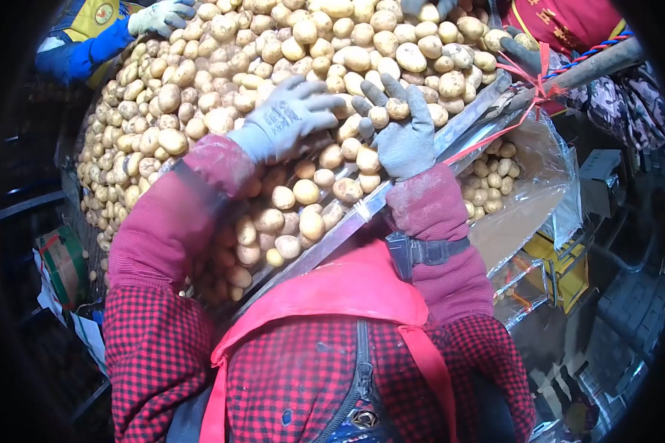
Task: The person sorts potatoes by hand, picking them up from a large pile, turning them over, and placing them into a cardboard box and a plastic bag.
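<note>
A large heap of potatoes [307,193] lies in front of me behind a metal edge. My left hand [288,118], in a grey-white glove, rests over the heap with its fingers stretched and apart, palm down. To its right, my right hand [405,136], in a grey glove, is turned palm up beside the metal rail [362,210]. Two small potatoes [388,112] lie in its fingers, which curve a little around them. Part of the heap is hidden under my left forearm.
Past the rail on the right, a plastic-lined box [524,199] holds more small potatoes. A pole [598,70] tied with red plastic strips reaches in from the right. Co-workers' gloved hands [160,16] are at the heap's far side. A yellow crate [558,269] stands lower right.
</note>
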Tool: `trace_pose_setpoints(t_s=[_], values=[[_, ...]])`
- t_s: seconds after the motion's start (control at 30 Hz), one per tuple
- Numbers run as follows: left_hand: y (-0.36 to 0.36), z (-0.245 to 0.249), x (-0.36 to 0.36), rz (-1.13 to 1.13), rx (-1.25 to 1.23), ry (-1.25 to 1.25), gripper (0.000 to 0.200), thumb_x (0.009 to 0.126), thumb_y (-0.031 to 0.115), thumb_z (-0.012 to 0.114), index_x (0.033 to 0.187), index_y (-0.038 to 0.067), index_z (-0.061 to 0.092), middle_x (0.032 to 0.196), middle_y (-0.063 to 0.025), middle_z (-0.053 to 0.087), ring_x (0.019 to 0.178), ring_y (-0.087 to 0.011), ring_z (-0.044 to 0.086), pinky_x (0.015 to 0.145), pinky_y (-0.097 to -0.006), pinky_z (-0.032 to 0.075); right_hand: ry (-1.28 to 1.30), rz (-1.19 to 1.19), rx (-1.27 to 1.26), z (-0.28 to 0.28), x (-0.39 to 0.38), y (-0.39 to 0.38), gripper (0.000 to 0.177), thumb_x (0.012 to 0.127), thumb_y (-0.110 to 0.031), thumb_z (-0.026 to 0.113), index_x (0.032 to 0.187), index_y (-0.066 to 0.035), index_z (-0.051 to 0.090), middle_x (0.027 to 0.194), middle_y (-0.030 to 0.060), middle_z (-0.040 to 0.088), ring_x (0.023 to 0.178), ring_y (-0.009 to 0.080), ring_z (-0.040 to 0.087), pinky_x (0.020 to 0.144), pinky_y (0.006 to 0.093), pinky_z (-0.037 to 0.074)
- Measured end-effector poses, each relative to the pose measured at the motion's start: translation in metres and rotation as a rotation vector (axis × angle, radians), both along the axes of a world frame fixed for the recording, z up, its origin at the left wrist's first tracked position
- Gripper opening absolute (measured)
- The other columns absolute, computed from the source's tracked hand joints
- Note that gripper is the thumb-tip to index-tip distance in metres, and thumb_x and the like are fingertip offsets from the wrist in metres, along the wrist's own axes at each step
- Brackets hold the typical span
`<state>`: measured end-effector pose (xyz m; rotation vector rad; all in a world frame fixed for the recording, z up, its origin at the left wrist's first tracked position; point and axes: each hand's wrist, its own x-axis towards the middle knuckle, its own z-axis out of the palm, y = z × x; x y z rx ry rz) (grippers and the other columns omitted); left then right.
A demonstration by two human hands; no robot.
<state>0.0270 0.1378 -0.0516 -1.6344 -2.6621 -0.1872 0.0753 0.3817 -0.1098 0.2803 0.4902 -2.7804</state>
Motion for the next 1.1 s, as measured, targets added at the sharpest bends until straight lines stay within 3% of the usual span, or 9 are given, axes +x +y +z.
trace_pose_setpoints(t_s=[0.1, 0.2, 0.33, 0.4, 0.47, 0.73, 0.87, 1.0, 1.1], values=[[-0.014, -0.001, -0.023, 0.408, -0.007, 0.228, 0.032, 0.090, 0.032, 0.073, 0.119, 0.020, 0.068, 0.141, -0.0088, 0.059, 0.129, -0.0325, 0.055, 0.107, -0.0503, 0.042, -0.021, -0.121, 0.134, 0.007, 0.003, -0.007, 0.045, 0.110, -0.035, 0.047, 0.145, -0.008, 0.054, 0.142, 0.0238, 0.059, 0.116, 0.0341, 0.067, 0.088, 0.0380, 0.057], [-0.015, 0.029, -0.021, 0.244, 0.107, 0.364, 0.029, 0.091, 0.031, 0.071, 0.116, 0.017, 0.067, 0.128, -0.0085, 0.066, 0.114, -0.0335, 0.062, 0.094, -0.0487, 0.050, 0.033, -0.113, 0.143, 0.007, 0.005, -0.004, 0.040, 0.110, -0.028, 0.048, 0.143, -0.007, 0.055, 0.142, 0.0239, 0.059, 0.117, 0.0339, 0.066, 0.088, 0.0379, 0.057], [0.002, 0.049, 0.052, 0.277, -0.256, -0.194, 0.021, 0.090, 0.028, 0.073, 0.107, 0.016, 0.067, 0.084, -0.0088, 0.069, 0.079, -0.0330, 0.070, 0.066, -0.0465, 0.053, -0.077, -0.086, 0.057, 0.017, 0.004, -0.004, 0.047, 0.108, -0.039, 0.052, 0.141, -0.007, 0.056, 0.139, 0.0205, 0.060, 0.115, 0.0326, 0.067, 0.086, 0.0365, 0.055], [0.003, 0.044, 0.073, 0.423, -0.456, -0.520, 0.029, 0.092, 0.036, 0.068, 0.108, 0.012, 0.066, 0.095, -0.0167, 0.075, 0.092, -0.0367, 0.074, 0.080, -0.0499, 0.056, -0.064, -0.084, 0.108, 0.012, 0.004, -0.004, 0.050, 0.107, -0.046, 0.051, 0.139, -0.007, 0.057, 0.137, 0.0189, 0.061, 0.114, 0.0320, 0.067, 0.086, 0.0360, 0.054], [-0.006, 0.013, 0.075, 0.531, -0.369, -0.521, 0.035, 0.093, 0.041, 0.067, 0.111, 0.011, 0.067, 0.100, -0.0180, 0.074, 0.095, -0.0375, 0.073, 0.083, -0.0506, 0.056, 0.012, -0.036, 0.135, 0.003, 0.003, -0.001, 0.056, 0.108, -0.051, 0.052, 0.147, -0.012, 0.054, 0.147, 0.0162, 0.056, 0.131, 0.0353, 0.058, 0.094, 0.0421, 0.059], [0.012, 0.029, 0.065, 0.674, -0.338, -0.536, 0.039, 0.093, 0.043, 0.071, 0.117, 0.013, 0.071, 0.095, -0.0168, 0.075, 0.089, -0.0344, 0.073, 0.080, -0.0488, 0.056, -0.027, -0.019, 0.144, 0.020, 0.013, -0.001, 0.056, 0.109, -0.052, 0.049, 0.125, -0.001, 0.063, 0.142, 0.0178, 0.061, 0.125, 0.0355, 0.061, 0.089, 0.0432, 0.059], [-0.002, 0.057, 0.057, 1.020, 0.444, -0.917, 0.036, 0.098, 0.030, 0.074, 0.125, 0.005, 0.072, 0.107, -0.0075, 0.077, 0.093, -0.0166, 0.071, 0.084, -0.0301, 0.057, 0.031, 0.064, 0.294, 0.053, 0.038, -0.007, 0.046, 0.107, -0.035, 0.055, 0.136, 0.001, 0.061, 0.133, 0.0173, 0.064, 0.112, 0.0310, 0.067, 0.077, 0.0374, 0.056], [0.005, 0.083, 0.039, 0.629, 0.479, -0.577, 0.049, 0.097, 0.036, 0.075, 0.135, 0.006, 0.067, 0.119, -0.0112, 0.074, 0.107, -0.0208, 0.069, 0.093, -0.0352, 0.055, 0.342, 0.154, 0.246, 0.040, 0.030, -0.025, 0.053, 0.107, -0.004, 0.049, 0.159, -0.012, 0.048, 0.091, -0.0008, 0.046, 0.107, 0.0227, 0.068, 0.080, 0.0261, 0.056], [-0.006, 0.064, 0.023, 0.442, 0.361, -0.349, 0.061, 0.093, 0.040, 0.077, 0.143, 0.008, 0.062, 0.131, -0.0146, 0.069, 0.119, -0.0291, 0.065, 0.101, -0.0419, 0.052, 0.223, 0.128, 0.291, 0.044, 0.031, -0.025, 0.052, 0.107, -0.016, 0.050, 0.159, -0.012, 0.047, 0.117, 0.0090, 0.063, 0.108, 0.0241, 0.068, 0.077, 0.0290, 0.056]])
